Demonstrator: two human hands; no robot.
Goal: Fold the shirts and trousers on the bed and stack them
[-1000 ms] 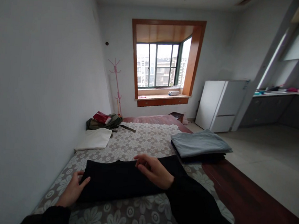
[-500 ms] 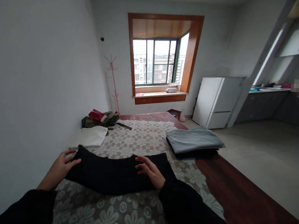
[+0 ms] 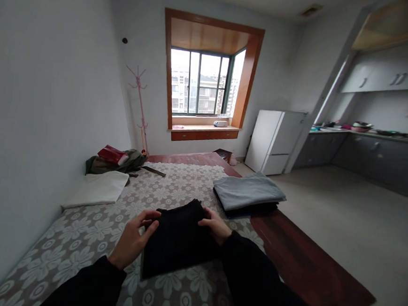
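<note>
Most of the lower frame is taken up by a bed (image 3: 76, 251) covered in a grey spread with white flowers, set against the left wall on a dark red wooden platform (image 3: 308, 269). Beyond it stands a bay window (image 3: 205, 82) framed in orange-brown wood, and to the right a white fridge (image 3: 273, 142) beside a run of grey kitchen cabinets (image 3: 373, 154). A thin pink coat stand (image 3: 140, 105) occupies the corner by the window.

On the bed's right side lies a folded grey blanket (image 3: 246, 191) on top of something darker. Near the left wall is a folded white cloth (image 3: 97, 188), and behind it a heap of olive fabric (image 3: 118, 164) with a red item on top; what that item is cannot be made out.

Close to the camera, in the middle of the bed, a folded black garment (image 3: 179, 238) lies flat on the spread as a compact rectangle. The left hand (image 3: 133, 241) is at its left edge, fingers bent around the near corner of the fold. The right hand (image 3: 215, 227) rests on the upper right edge, fingers curled onto the cloth; whether it pinches or only presses is hard to tell. Both forearms wear dark sleeves.
</note>
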